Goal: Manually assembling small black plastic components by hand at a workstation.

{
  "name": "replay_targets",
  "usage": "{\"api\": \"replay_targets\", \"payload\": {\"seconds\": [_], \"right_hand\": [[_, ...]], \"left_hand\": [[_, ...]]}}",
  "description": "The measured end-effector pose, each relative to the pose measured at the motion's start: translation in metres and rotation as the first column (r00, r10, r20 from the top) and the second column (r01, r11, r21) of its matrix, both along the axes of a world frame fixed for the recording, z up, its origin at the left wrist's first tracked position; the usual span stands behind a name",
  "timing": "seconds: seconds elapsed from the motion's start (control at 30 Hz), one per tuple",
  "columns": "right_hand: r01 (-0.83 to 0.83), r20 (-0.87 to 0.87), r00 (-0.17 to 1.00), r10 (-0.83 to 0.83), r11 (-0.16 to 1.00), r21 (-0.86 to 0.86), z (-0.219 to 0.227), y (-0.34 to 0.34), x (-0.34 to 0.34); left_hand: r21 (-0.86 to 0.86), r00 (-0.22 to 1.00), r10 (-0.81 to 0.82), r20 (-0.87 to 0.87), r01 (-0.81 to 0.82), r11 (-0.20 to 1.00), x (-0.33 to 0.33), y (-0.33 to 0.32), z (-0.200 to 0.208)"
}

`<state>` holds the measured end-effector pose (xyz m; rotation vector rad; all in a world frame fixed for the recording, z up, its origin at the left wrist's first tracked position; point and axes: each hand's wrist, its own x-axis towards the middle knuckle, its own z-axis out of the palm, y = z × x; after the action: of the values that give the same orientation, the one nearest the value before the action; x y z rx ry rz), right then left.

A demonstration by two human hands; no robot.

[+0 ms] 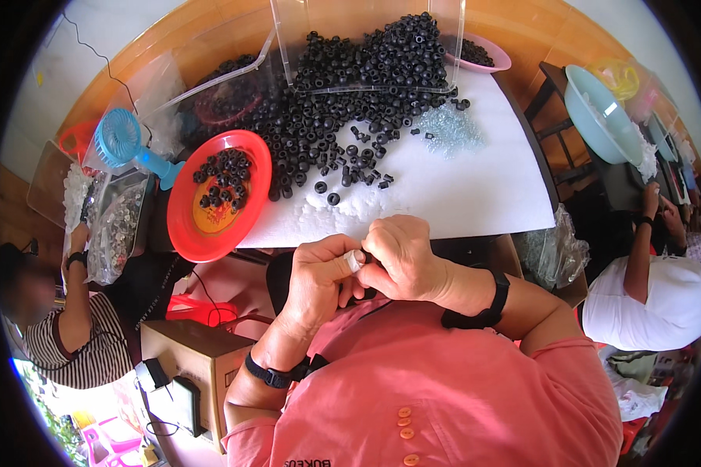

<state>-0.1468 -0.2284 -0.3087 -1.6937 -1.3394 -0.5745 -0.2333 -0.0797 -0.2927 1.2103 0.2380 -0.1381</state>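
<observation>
Left hand [317, 277] and right hand [406, 258] were curled together near black beads [319, 117]; whether anything was pinched couldn't be told.

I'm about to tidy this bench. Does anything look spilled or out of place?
Possibly: black parts spread loose across the white tabletop in front of the clear bin, which seems tipped toward the person. Clear beads also lie in a loose, uncontained pile. Both look spilled, though it may be deliberate.

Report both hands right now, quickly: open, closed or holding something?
Left hand: closed; any held item hidden.
Right hand: closed; whether holding anything cannot be told.
</observation>
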Motion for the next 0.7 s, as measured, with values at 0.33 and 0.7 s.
{"api": "replay_targets", "payload": {"seconds": [0.33, 0.7], "right_hand": [[-0.064, -0.053, 0.997, 0.058, 0.989, -0.131, 0.014, -0.016, 0.01], [-0.025, -0.022, 0.999, 0.023, 0.997, -0.072, -0.001, -0.026, -0.01]], "left_hand": [[-0.098, 0.997, -0.072, 0.014, 0.073, 0.992, 0.003, -0.009, 0.005], [-0.178, 0.999, -0.045, -0.018, 0.041, 0.983, -0.002, -0.022, -0.017]]}}
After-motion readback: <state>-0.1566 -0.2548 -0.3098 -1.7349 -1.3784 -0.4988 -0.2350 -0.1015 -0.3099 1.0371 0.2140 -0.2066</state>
